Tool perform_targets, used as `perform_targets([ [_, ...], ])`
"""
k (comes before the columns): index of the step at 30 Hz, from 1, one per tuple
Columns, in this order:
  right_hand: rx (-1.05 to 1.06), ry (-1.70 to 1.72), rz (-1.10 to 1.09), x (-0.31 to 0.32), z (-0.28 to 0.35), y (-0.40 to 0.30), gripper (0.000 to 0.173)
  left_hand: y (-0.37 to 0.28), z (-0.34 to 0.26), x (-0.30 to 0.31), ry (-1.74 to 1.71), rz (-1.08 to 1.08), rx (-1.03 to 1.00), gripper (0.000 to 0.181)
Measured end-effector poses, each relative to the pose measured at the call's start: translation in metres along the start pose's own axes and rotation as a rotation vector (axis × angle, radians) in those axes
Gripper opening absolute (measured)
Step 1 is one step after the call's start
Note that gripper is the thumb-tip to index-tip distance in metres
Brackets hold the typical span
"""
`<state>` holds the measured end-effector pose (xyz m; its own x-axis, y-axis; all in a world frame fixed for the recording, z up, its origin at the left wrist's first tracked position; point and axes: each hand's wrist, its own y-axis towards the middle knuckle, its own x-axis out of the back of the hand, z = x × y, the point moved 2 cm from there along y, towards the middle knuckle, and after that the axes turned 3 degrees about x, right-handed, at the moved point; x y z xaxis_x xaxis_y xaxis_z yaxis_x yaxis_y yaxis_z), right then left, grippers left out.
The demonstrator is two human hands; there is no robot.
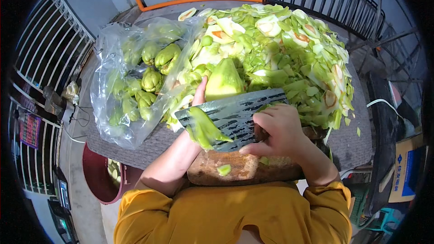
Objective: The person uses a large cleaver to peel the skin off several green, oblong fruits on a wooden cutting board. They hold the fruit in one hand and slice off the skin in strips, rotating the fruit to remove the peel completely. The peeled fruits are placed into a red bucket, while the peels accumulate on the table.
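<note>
A broad cleaver (237, 115) is in my right hand (281, 128), which is closed round its handle; a green strip of peel (205, 128) clings to the blade. Behind the blade, my left hand (200, 91) holds a pale green peeled chayote (223, 79); most of that hand is hidden by the cleaver. Under both hands lies a thick wooden chopping board (237, 173) with a small green scrap (224, 169) on it. A large heap of chayote peelings (278, 51) rises beyond the board. Left of the heap, whole chayotes (152, 80) lie in a clear plastic bag (105, 125).
The table (354, 145) has a grey patterned cover. Below its left edge stands a dark red bucket (96, 179) with pale pieces inside. A black metal rack (339, 0) is behind the table at right, and a cardboard box (403, 173) stands at far right.
</note>
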<state>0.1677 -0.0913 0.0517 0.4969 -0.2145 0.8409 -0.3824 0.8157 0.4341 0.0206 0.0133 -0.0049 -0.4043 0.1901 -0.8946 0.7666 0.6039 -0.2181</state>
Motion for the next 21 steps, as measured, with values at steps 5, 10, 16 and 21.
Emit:
perform_targets([
  [5, -0.023, 0.027, -0.008, -0.003, 0.003, 0.002, 0.052, -0.005, 0.000, -0.001, 0.010, 0.165, -0.017, 0.062],
  [10, -0.014, 0.011, -0.025, -0.009, 0.006, 0.002, 0.053, -0.011, 0.004, -0.007, 0.210, 0.092, -0.119, 0.061],
  [16, 0.000, -0.033, -0.038, -0.013, 0.010, 0.001, 0.053, -0.014, 0.006, -0.007, 0.069, 0.028, -0.102, 0.056],
  [21, 0.015, -0.057, -0.062, -0.016, 0.009, 0.001, 0.054, -0.011, 0.004, -0.002, 0.029, 0.043, -0.083, 0.056],
])
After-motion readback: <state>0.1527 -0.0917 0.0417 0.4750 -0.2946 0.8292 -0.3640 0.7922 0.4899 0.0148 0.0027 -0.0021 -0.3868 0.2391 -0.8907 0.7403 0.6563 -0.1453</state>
